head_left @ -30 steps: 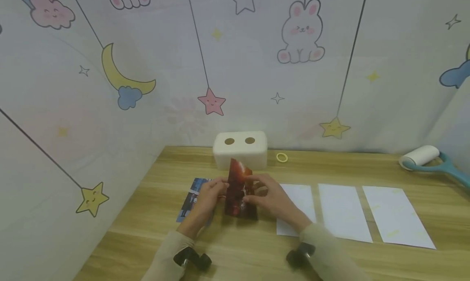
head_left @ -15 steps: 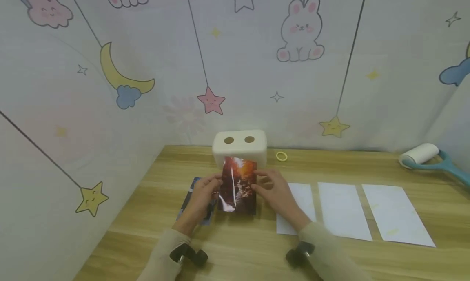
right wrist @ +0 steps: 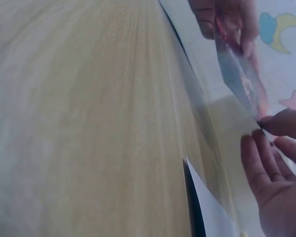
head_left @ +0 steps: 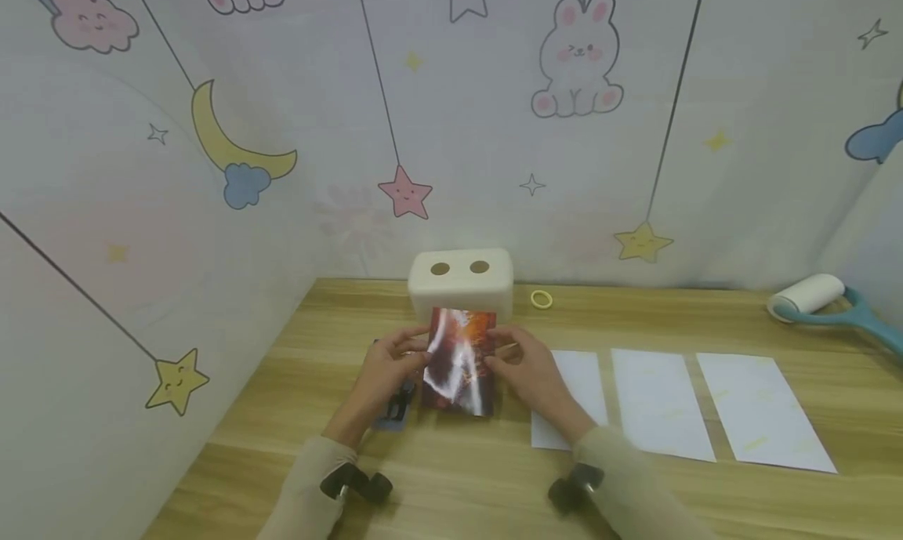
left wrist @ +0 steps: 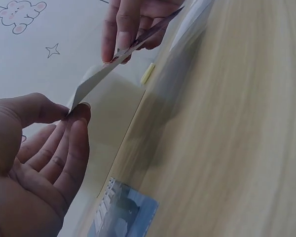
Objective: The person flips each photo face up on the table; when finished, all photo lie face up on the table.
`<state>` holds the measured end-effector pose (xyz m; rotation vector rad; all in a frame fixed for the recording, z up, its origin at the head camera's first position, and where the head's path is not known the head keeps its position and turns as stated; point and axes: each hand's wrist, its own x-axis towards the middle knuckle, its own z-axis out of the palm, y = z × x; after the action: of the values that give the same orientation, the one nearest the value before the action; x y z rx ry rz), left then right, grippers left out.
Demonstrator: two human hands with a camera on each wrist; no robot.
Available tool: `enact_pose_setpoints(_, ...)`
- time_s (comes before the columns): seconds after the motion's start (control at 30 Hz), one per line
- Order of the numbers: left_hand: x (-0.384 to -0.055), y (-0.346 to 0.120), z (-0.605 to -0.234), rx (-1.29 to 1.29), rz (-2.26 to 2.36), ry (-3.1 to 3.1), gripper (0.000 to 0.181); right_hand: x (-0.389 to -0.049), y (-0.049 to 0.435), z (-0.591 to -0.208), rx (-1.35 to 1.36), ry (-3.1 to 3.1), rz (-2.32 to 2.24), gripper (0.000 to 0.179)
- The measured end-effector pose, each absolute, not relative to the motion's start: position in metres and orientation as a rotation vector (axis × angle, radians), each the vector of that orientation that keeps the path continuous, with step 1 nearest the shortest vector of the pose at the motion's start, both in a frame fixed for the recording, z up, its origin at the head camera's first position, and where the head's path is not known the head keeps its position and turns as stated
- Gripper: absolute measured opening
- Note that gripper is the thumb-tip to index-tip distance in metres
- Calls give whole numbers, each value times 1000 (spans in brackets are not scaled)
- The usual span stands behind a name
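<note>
A glossy red-and-orange photo print (head_left: 458, 371) is held up above the table, its picture side toward the head camera with white glare across it. My left hand (head_left: 381, 367) pinches its left edge between thumb and fingers. The right hand (head_left: 529, 367) grips the opposite edge the same way. From the left wrist, the print's pale back shows, and the sheet is tilted over the wood. A bluish photo print (head_left: 395, 408) lies on the table beneath my left hand, which hides much of it.
Three white sheets (head_left: 663, 407) lie in a row on the right, the nearest partly under my right forearm. Behind the held print stands a white box (head_left: 462, 297) with two holes on top. Beside it is a yellow ring (head_left: 542, 299). A lint roller (head_left: 811, 297) lies far right.
The red print has turned from a narrow slant to face the head camera, and its glare has shifted. My left hand has moved left, covering more of the bluish print. The right hand now grips the edge.
</note>
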<state>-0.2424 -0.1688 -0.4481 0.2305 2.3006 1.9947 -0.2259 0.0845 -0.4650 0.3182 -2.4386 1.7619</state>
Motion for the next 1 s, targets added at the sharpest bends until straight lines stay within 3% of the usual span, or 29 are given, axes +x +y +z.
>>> enact_pose_setpoints(0.3,-244,-172,-452,322,1876,2438,37,-226,83,-468,301,-2488,1762,44)
enact_pose_setpoints(1.0,-245,-179,-459,431,1553,2612,35,-221,76,-468,428,-2696,1339,48)
